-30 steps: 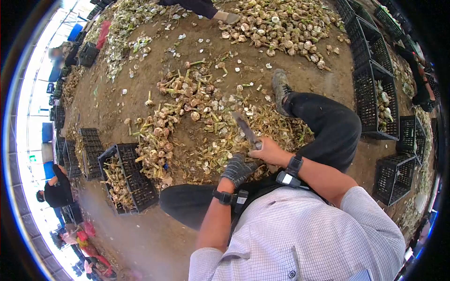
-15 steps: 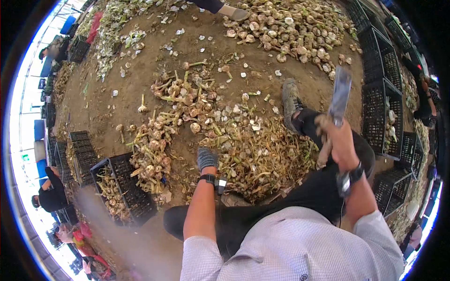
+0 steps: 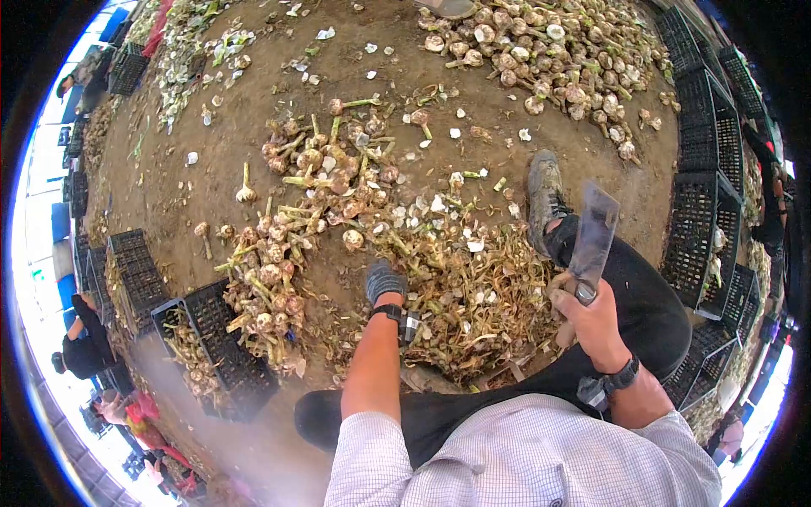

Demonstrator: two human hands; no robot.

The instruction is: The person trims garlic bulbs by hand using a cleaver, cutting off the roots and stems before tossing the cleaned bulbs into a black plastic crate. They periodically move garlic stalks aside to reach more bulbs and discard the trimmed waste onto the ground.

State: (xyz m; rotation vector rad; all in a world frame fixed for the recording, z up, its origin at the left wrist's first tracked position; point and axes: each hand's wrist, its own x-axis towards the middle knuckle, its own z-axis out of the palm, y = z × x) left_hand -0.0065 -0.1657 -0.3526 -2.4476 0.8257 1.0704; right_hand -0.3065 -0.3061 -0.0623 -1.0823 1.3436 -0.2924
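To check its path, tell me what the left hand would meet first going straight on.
Probably the loose stem and skin scraps just ahead of the left hand; its height above them is unclear.

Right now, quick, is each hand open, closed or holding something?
Left hand: gloved, down by the scraps; open or closed, I can't tell.
Right hand: closed, holding a broad blade.

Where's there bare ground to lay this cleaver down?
Bare dirt shows between your right boot and the right-hand black crates. Another mostly bare stretch lies left of the smaller garlic pile, above the left-hand crates. It's crowded around your gloved left hand, between that pile and the dry trimmings.
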